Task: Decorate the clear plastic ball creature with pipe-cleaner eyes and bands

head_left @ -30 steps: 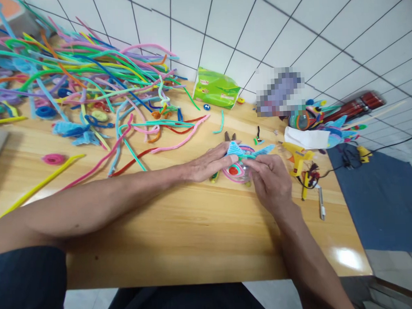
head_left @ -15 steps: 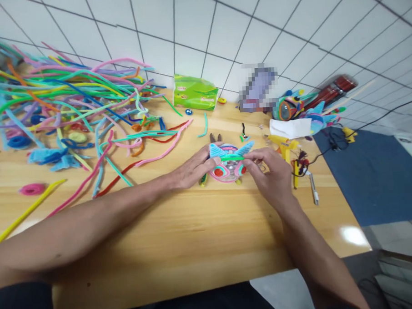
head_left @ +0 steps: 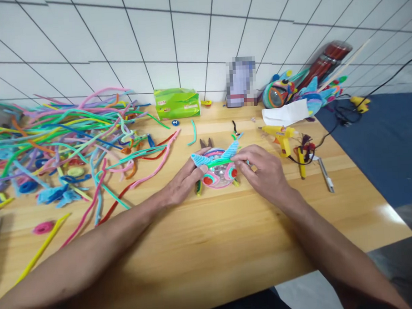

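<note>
A clear plastic animal figure [head_left: 222, 173] sits on the table, trimmed with pipe cleaners. It has two light-blue pointed ears, red eyes ringed in pink and teal, and a pink lower rim. My left hand [head_left: 185, 179] is closed on its left side, thumb near the brow. Across the brow, below the ears, runs a green pipe cleaner [head_left: 220, 162]. With thumb and index finger, my right hand [head_left: 264, 171] pinches its right end. Two dark brown tips [head_left: 206, 143] stick up just behind the figure; their kind is unclear.
Heaped pipe cleaners [head_left: 61, 129] cover the left. A green tissue pack [head_left: 177, 104] and a blurred-out upright item [head_left: 241, 82] stand by the tiled wall. At right lie a yellow glue gun [head_left: 283, 138], a cutter knife [head_left: 326, 174], white paper [head_left: 285, 113], another decorated figure [head_left: 278, 93] and a red flask [head_left: 328, 60].
The camera view has turned, so the hands and figure appear slightly further left and the table more level. Both hands keep the same hold on the figure and the green pipe cleaner.
</note>
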{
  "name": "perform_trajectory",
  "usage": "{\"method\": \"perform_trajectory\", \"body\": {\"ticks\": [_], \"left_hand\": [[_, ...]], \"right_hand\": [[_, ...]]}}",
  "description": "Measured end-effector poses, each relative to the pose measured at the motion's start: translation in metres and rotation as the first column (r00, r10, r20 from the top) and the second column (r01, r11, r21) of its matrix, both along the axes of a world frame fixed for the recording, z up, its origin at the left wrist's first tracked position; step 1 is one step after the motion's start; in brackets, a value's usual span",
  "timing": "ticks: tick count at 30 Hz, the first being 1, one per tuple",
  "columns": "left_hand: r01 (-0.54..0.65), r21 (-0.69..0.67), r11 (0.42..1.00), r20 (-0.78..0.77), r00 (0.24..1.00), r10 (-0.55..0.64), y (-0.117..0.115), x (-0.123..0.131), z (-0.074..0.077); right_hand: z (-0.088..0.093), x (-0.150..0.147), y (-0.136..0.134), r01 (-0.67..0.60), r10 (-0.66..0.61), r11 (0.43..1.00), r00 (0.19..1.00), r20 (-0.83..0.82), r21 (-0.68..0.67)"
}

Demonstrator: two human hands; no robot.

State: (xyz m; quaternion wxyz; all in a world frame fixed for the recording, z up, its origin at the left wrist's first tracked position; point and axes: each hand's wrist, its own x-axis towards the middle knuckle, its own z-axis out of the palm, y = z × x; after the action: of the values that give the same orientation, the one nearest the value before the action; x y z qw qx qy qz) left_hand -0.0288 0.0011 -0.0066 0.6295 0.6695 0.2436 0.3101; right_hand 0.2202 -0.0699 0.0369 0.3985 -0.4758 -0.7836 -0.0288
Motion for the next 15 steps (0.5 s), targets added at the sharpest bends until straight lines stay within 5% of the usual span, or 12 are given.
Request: {"method": "perform_trajectory", "body": {"ticks": [8, 15], "left_hand": [[-0.017, -0.025, 1.0, -0.024, 1.0, 0.017, -0.0008, -0.0016, -0.0031], [-0.07, -0.04, 0.997, -0.066, 0.996, 0.067, -0.0007, -0.0032, -0.005]], "right_hand": [[-0.0004, 0.0004, 0.0018, -0.024, 0.022, 0.999, 0.998, -0.056, -0.041], [-0.0052, 0.0021, -0.0029, 0.002, -0.002, 1.0, 0.998, 0.06, -0.009]]}}
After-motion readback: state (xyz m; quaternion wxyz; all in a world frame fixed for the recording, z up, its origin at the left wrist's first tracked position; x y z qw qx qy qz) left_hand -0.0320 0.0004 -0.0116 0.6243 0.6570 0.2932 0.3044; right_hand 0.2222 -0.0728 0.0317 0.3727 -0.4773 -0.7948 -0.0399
